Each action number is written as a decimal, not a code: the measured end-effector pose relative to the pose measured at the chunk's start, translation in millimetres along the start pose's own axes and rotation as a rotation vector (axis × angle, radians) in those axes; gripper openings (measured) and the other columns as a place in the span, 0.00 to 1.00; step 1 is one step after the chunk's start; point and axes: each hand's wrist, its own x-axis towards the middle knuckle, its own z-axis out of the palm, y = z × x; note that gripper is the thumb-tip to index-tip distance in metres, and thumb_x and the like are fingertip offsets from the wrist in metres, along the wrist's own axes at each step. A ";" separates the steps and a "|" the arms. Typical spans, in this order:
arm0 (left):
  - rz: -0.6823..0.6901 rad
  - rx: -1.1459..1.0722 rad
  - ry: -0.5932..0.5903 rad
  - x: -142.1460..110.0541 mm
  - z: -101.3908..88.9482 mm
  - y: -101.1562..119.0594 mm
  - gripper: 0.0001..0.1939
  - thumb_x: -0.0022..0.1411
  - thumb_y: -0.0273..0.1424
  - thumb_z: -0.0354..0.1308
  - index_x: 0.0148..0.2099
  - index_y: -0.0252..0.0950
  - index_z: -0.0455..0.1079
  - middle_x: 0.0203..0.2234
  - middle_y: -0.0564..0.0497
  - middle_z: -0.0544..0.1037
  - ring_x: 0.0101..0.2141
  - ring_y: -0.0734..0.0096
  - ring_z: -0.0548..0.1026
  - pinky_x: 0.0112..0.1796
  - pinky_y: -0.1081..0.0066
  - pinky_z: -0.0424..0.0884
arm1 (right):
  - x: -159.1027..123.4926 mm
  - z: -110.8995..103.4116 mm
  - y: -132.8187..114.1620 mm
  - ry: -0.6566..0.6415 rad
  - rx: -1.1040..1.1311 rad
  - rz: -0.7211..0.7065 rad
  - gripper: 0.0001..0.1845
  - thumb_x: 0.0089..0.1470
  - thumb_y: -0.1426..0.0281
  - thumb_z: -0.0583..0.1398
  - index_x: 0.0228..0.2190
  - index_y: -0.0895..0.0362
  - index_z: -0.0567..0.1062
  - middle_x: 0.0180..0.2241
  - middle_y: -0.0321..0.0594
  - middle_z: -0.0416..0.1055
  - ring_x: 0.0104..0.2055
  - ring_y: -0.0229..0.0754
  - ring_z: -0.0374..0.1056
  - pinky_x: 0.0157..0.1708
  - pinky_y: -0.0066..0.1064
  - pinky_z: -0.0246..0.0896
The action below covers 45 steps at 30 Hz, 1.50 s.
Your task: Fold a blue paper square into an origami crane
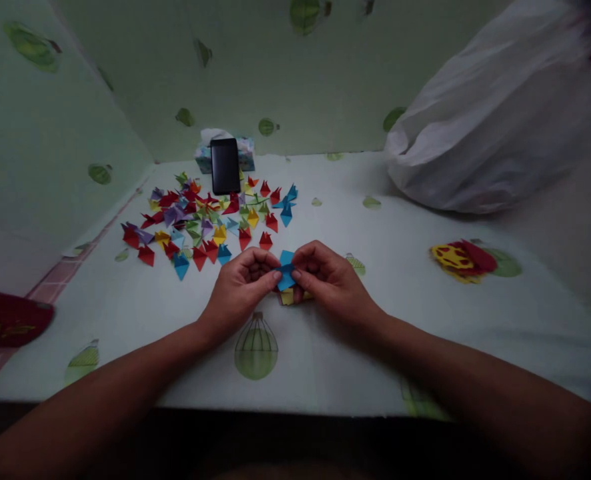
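A small blue paper piece point(286, 269) is pinched between both my hands near the table's middle. My left hand point(240, 287) grips its left side with curled fingers. My right hand point(325, 280) holds its right side, thumb and forefinger pressed on it. Under my hands lie a few small paper squares point(288, 298), yellow showing at the edge. Beyond my hands spreads a pile of several folded paper pieces point(210, 223) in red, blue, yellow, green and purple.
A black phone point(225, 165) leans against a tissue box point(248, 155) at the back. A large white plastic bag point(495, 113) fills the right rear. A red and yellow patterned object point(459, 260) lies at right. A dark red cloth point(5, 317) sits at far left.
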 end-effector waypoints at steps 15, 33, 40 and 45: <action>0.129 0.186 -0.005 -1.2 -1.7 1.6 0.04 0.55 0.30 0.65 0.33 0.36 0.73 0.27 0.52 0.78 0.29 0.73 0.75 0.31 0.73 0.74 | -2.3 0.7 -1.9 -0.047 0.060 0.024 0.06 0.55 0.71 0.61 0.33 0.54 0.66 0.23 0.29 0.71 0.23 0.34 0.72 0.27 0.28 0.69; 0.167 0.191 0.003 -3.5 -0.5 2.9 0.03 0.55 0.29 0.64 0.33 0.36 0.73 0.26 0.52 0.78 0.29 0.71 0.76 0.31 0.73 0.73 | -4.6 2.5 -3.8 -0.016 0.043 0.000 0.03 0.55 0.71 0.60 0.32 0.54 0.70 0.23 0.31 0.72 0.24 0.35 0.72 0.30 0.31 0.69; 0.143 0.160 -0.028 -2.9 -3.3 2.6 0.06 0.58 0.33 0.64 0.33 0.35 0.73 0.26 0.52 0.77 0.28 0.73 0.75 0.30 0.73 0.73 | -6.6 2.5 -1.6 -0.005 -0.032 -0.046 0.03 0.57 0.70 0.60 0.31 0.54 0.70 0.23 0.32 0.72 0.25 0.36 0.71 0.30 0.31 0.69; 0.021 0.030 -0.038 -0.6 -0.3 2.2 0.12 0.53 0.34 0.70 0.38 0.34 0.74 0.26 0.53 0.78 0.27 0.73 0.77 0.31 0.73 0.76 | -7.4 2.6 0.2 0.014 -0.056 -0.096 0.02 0.58 0.71 0.60 0.33 0.55 0.70 0.25 0.32 0.72 0.26 0.35 0.71 0.31 0.31 0.70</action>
